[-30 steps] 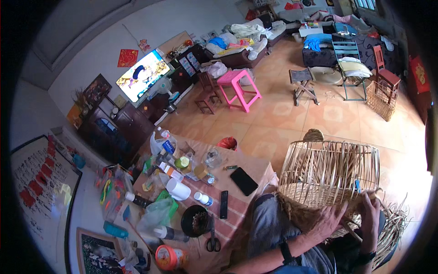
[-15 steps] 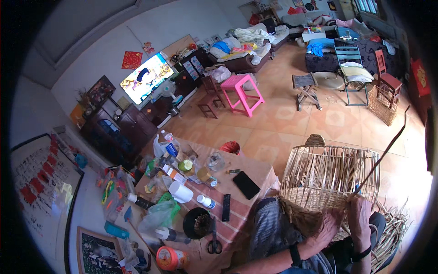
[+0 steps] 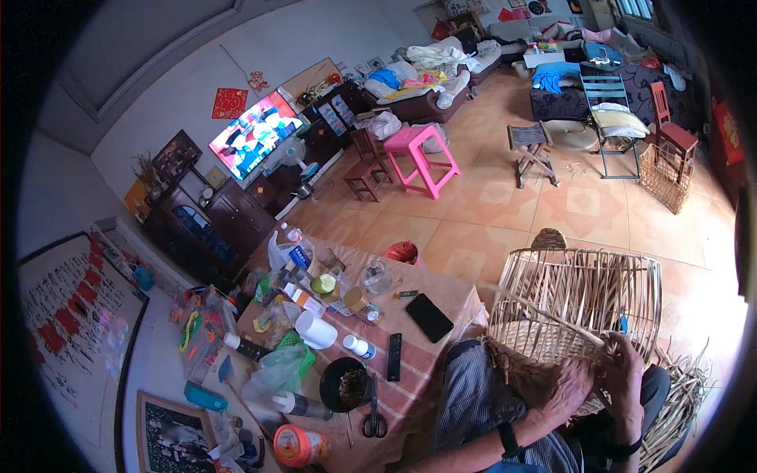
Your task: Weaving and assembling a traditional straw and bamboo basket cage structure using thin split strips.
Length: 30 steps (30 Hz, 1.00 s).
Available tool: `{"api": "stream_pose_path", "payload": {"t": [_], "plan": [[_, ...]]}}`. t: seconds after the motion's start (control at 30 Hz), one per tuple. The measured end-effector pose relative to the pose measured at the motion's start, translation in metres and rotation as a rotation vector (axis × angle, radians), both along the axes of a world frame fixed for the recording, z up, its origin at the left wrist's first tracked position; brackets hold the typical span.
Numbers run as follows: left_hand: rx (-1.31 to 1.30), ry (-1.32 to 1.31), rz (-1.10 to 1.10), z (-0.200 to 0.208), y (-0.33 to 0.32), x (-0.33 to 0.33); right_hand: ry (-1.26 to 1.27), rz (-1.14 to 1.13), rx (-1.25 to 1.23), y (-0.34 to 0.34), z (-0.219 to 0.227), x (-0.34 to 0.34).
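A braided straw piece lies across my lap, over striped grey trousers. My left hand is closed on its right part, fingers bent and partly hidden. Just right of it, my right hand pinches a long straw strip between thumb and fingers. The strip runs from the fingertips up and left. Beyond both hands stands an open-slatted basket of pale bamboo, with many dry strips in it. Loose straw strips lie in a heap at the right of my legs.
On my left stands a cloth-covered table with a black phone, a remote, black scissors, a dark bowl and several bottles. A red bin is behind it. Farther off are a pink stool and a folding stool.
The strip in my right hand has swung from pointing up and right to pointing up and left across the basket. My right hand has turned slightly; the left stays at the braided piece.
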State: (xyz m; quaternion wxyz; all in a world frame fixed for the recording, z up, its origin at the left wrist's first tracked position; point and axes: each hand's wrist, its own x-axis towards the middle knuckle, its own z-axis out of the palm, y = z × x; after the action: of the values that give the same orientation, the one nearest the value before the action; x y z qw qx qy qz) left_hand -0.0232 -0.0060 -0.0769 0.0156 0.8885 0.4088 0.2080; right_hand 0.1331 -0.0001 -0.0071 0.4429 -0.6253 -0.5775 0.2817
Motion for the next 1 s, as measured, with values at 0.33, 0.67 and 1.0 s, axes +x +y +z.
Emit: {"api": "stream_pose_path", "payload": {"t": [0.33,0.67,1.0], "plan": [[-0.079,-0.173,-0.040,0.023,0.009,-0.001,0.558,-0.156,-0.015,-0.033,-0.034,0.033],[-0.446,-0.319,-0.271,0.056,0.022,-0.025,1.344,-0.081,0.029,-0.056,-0.062,0.032],[-0.577,-0.442,-0.037,0.061,0.022,-0.005,1.062,-0.213,-0.129,-0.041,-0.030,0.025]]}}
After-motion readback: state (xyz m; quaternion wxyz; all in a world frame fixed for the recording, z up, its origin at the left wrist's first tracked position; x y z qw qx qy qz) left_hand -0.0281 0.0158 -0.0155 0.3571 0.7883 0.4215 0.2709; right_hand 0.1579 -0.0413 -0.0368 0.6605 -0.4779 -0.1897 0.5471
